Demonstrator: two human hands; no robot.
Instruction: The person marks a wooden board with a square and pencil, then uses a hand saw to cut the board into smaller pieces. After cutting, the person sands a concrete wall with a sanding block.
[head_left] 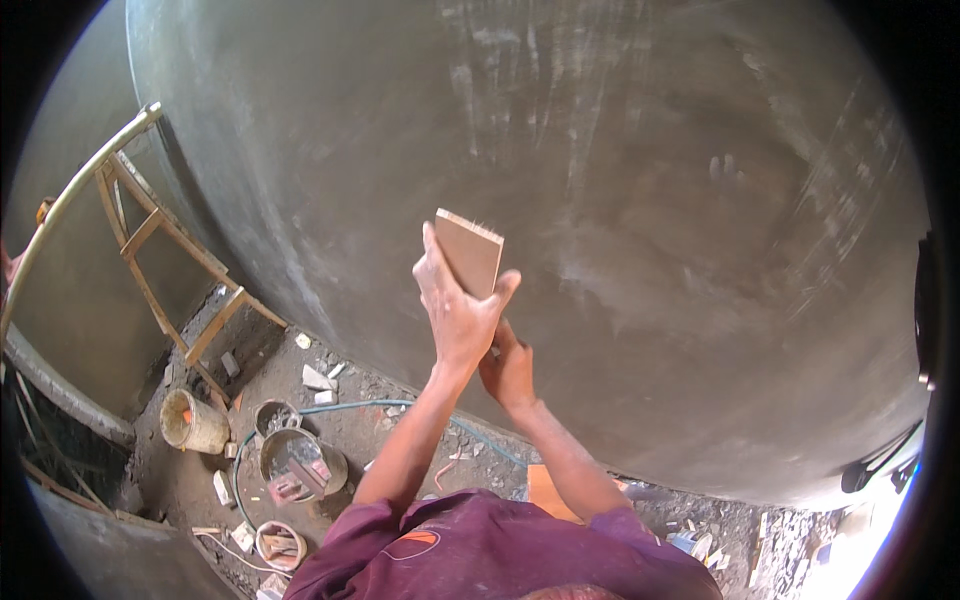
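A flat brown wooden board [469,250] with a rough, frayed top end stands tilted in front of the plastered wall. My left hand [462,315] is closed around it, fingers along its left edge and thumb at its right. Just below and to the right, my right hand [508,372] is curled close to the left wrist. Whatever it grips, if anything, is hidden behind the left hand. The grey wall [680,250] facing me is smooth, with pale streaks high up and towards the right.
A wooden ladder [150,220] leans at the left. Below it stand a pale bucket [194,420], a dark bucket holding tools [335,462] and a small white pail [280,546]. A greenish hose [350,406] crosses the rubble-strewn floor. An orange-brown panel [548,492] lies by my right forearm.
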